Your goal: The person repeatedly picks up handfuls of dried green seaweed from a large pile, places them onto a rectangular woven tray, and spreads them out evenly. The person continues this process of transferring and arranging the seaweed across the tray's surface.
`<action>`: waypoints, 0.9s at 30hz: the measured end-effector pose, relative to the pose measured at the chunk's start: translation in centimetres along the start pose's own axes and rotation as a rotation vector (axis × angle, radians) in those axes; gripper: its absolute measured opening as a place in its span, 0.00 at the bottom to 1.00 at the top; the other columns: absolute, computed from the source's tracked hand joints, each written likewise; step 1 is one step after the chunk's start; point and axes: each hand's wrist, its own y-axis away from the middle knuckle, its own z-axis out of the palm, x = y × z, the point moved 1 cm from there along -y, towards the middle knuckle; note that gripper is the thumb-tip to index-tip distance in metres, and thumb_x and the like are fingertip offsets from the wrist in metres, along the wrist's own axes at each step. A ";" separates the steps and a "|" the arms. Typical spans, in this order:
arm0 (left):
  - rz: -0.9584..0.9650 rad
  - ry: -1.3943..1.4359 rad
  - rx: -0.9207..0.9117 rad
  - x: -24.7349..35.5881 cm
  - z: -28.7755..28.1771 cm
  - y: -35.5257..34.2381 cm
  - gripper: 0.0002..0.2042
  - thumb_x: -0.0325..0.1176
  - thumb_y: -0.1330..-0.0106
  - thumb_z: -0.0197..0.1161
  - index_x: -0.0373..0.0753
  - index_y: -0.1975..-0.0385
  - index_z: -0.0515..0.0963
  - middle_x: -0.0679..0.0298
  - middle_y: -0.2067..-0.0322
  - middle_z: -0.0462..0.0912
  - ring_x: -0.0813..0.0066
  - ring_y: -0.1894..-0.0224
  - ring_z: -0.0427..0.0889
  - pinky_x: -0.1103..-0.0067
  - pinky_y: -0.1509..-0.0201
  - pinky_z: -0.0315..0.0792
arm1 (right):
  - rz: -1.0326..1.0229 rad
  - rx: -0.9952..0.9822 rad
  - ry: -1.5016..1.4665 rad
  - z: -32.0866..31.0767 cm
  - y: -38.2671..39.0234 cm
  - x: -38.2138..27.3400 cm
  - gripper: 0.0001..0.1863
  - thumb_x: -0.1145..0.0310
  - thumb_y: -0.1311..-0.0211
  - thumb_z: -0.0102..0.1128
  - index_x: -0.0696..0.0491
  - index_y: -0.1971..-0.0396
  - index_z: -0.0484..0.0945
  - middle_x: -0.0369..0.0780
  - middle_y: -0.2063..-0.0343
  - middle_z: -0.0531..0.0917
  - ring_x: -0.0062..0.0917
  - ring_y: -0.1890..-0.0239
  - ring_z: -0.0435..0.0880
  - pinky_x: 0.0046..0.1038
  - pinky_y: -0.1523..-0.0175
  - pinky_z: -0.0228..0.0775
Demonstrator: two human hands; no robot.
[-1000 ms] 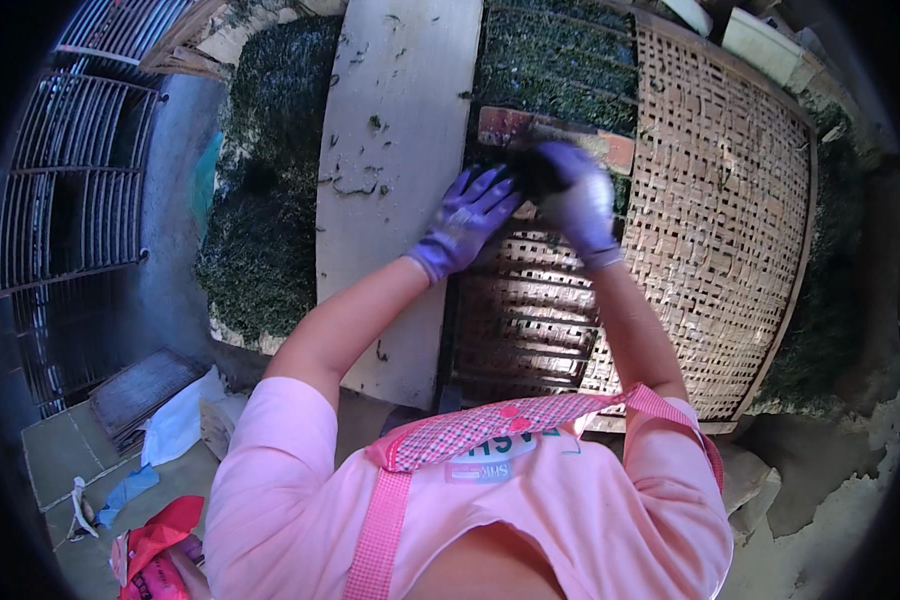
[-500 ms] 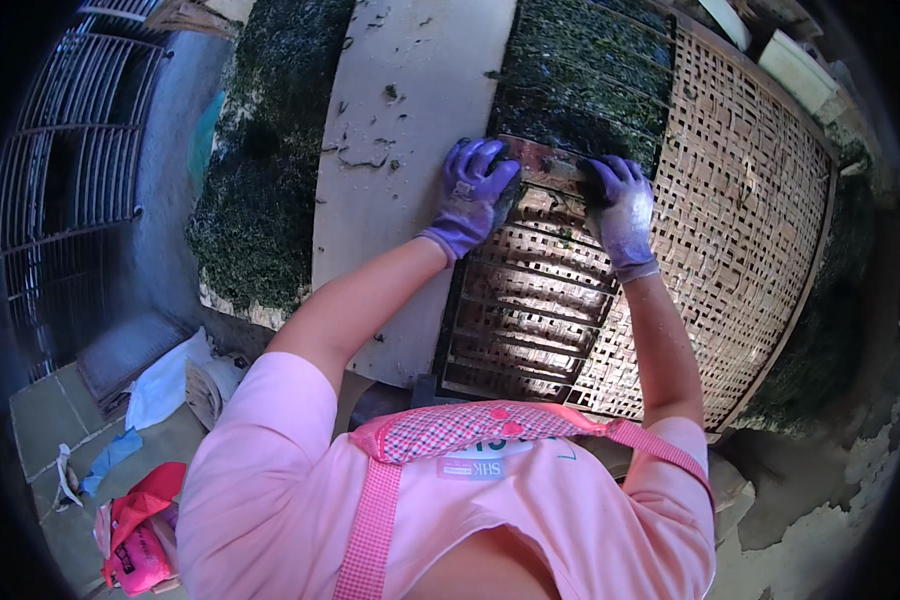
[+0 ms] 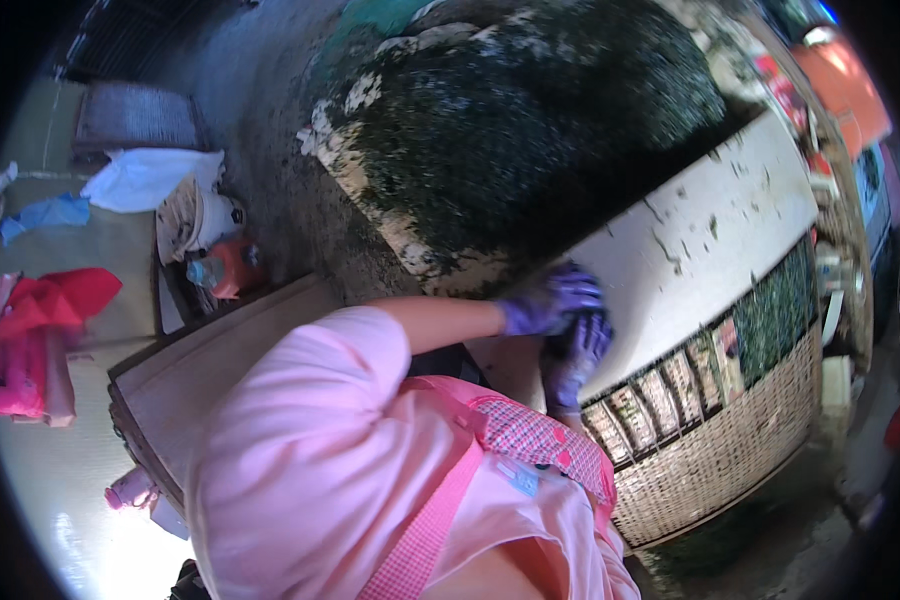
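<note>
My left hand (image 3: 562,298) and my right hand (image 3: 578,360), both in purple gloves, are close together over the near end of a white board (image 3: 690,240). Their fingers look curled, and a dark patch lies between them; whether they grip anything is too blurred to make out. Scraps of dark green leaf dot the board. Beside it, on the right, is a dark slatted frame (image 3: 660,410). A reddish-brown wooden strip (image 3: 727,355) lies across the slats, with a layer of dark green shreds (image 3: 778,308) beyond it.
A large mound of dark green shreds (image 3: 530,130) lies beyond the board. A woven bamboo mat (image 3: 720,465) runs along the frame's right side. To the left are a brown panel (image 3: 240,350), an orange container (image 3: 238,266), a white cloth (image 3: 150,180) and a red cloth (image 3: 65,300).
Both hands have left the wooden strip, which stays on the frame, and come together over the white board. My view has swung left, bringing the mound and the brown panel into sight.
</note>
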 end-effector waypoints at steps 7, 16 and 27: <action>-0.712 -0.147 0.423 -8.9 -16.1 20.2 0.18 0.26 0.40 0.54 0.40 0.49 0.76 0.54 0.51 0.78 0.54 0.47 0.75 0.67 0.40 0.68 | -0.260 -0.279 0.274 11.8 -20.7 -19.1 0.44 0.65 0.55 0.65 0.48 0.33 0.58 0.49 0.35 0.62 0.51 0.35 0.61 0.50 0.34 0.55; -0.883 0.132 0.614 -8.4 -21.8 23.7 0.15 0.26 0.43 0.61 0.39 0.54 0.78 0.54 0.56 0.81 0.55 0.52 0.78 0.69 0.46 0.71 | 0.126 -0.124 -0.319 12.6 -29.6 -17.2 0.28 0.68 0.56 0.64 0.47 0.47 0.78 0.42 0.59 0.85 0.37 0.56 0.83 0.33 0.49 0.74; 0.335 -0.244 0.828 1.2 -41.2 -0.8 0.30 0.46 0.48 0.73 0.42 0.46 0.75 0.58 0.38 0.67 0.60 0.35 0.63 0.65 0.30 0.56 | -0.396 0.230 0.308 -19.0 -38.3 -28.6 0.25 0.70 0.57 0.59 0.48 0.53 0.80 0.46 0.68 0.85 0.40 0.65 0.84 0.35 0.58 0.78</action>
